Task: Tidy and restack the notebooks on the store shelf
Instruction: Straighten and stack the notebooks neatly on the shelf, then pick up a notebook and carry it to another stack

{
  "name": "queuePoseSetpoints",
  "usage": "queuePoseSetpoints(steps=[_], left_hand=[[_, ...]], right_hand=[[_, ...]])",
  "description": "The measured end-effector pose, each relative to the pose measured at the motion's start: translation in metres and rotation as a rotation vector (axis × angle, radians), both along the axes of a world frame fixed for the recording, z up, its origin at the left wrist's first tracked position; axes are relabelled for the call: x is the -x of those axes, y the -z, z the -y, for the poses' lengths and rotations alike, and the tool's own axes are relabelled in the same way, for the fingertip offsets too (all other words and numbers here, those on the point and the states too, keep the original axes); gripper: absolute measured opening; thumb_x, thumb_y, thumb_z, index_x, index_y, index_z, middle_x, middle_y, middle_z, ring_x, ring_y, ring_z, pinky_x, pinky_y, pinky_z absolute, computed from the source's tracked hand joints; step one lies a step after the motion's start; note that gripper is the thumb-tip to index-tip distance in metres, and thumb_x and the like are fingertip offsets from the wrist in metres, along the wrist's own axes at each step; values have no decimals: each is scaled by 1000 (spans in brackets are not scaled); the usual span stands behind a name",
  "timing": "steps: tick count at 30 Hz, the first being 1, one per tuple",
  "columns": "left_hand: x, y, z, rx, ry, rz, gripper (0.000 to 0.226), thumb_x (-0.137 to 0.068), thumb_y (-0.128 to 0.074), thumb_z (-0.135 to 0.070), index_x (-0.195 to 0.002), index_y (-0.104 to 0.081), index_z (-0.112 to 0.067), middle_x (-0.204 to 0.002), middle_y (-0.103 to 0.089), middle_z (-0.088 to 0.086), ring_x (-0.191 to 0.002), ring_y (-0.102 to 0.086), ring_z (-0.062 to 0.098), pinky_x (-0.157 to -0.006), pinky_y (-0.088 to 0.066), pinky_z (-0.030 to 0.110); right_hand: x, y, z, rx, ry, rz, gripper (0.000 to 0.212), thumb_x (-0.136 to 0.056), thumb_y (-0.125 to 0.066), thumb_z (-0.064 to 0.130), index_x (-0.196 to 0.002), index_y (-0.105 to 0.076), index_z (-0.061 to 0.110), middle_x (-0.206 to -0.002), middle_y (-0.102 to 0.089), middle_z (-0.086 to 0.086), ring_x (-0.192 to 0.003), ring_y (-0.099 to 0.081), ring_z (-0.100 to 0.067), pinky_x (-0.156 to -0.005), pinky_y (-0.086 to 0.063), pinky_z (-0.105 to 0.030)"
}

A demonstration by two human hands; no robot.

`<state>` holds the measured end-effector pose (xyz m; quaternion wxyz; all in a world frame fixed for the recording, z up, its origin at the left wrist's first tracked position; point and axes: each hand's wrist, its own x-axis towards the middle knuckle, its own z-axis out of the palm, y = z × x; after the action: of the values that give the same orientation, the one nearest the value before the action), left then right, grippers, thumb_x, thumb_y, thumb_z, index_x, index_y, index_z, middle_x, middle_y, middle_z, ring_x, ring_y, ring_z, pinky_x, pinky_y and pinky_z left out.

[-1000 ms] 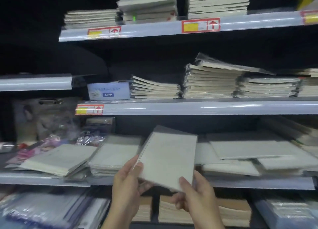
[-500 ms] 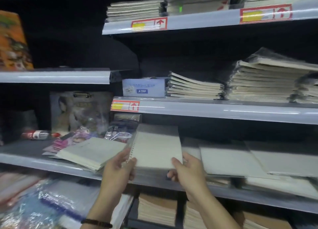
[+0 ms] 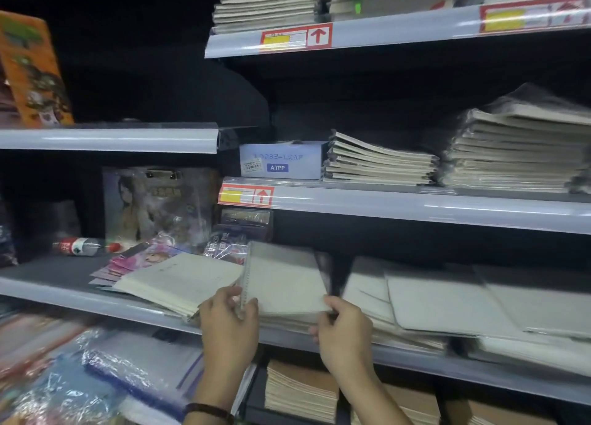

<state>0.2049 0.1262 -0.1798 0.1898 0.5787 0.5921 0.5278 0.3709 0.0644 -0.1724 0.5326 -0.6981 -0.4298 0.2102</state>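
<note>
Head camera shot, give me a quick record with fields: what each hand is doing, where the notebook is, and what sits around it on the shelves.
left hand: grips the spiral edge of the notebook
right hand: grips the notebook's front right corner
notebook: spiral-bound, pale cover, lying on a stack at the shelf's front
left of it: open book, lying askew
right of it: loose flat notebooks, overlapping untidily
shelf above: blue box marked A7PP, beside a neat stack
far left: bottle lying on its side

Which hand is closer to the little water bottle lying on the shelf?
Left. The left hand holds the spiral notebook on the side nearer the bottle, which lies far off to the left. The right hand grips the notebook's other edge, farther away.
</note>
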Motion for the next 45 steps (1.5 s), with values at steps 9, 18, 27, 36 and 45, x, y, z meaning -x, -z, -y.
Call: queuePoseSetpoints(steps=[9,18,27,36,45], left_hand=[[-44,-6,62,-173,94,-133,28,-86,-76,-16,-101,-63,-37,-109,-55,-6,-106,-55,21,-90,-46,37],[-154,-1,136,-117,550,-132,15,-94,-68,-27,-88,-60,-39,-102,-60,-21,-87,-60,0,-72,-45,16],[-265,-5,183,-214,772,-247,19,-96,-63,-22,-100,-60,-40,-106,-57,-26,-110,-54,1,-96,-49,26],[-351,-31,149,-413,792,-529,31,-96,-59,-13,-120,-65,-31,-128,-63,-12,-128,-52,16,-109,-45,34],[-392,-32,144,-160,793,-889,57,-105,-51,-45,-160,-34,-43,-170,-35,0,-160,-22,34,-127,-21,56]], right_hand=[[-20,-23,53,-36,-156,-115,14,-99,-67,12,-102,-75,23,-85,-78,3,-64,-77,-14,-58,-65,-30],[-113,-3,149,-186,78,-490,10,-98,-65,-3,-98,-73,2,-77,-78,-17,-48,-66,-29,-39,-44,-28],[-218,5,212,-265,250,-579,18,-100,-62,3,-112,-72,13,-92,-79,-17,-59,-72,-32,-48,-48,-31],[-278,-19,225,-288,187,-763,20,-107,-58,22,-124,-60,14,-96,-80,-18,-61,-67,-30,-52,-43,-32],[-289,-12,224,-251,129,-761,24,-105,-59,29,-123,-64,15,-99,-81,-18,-61,-66,-26,-52,-43,-30]])
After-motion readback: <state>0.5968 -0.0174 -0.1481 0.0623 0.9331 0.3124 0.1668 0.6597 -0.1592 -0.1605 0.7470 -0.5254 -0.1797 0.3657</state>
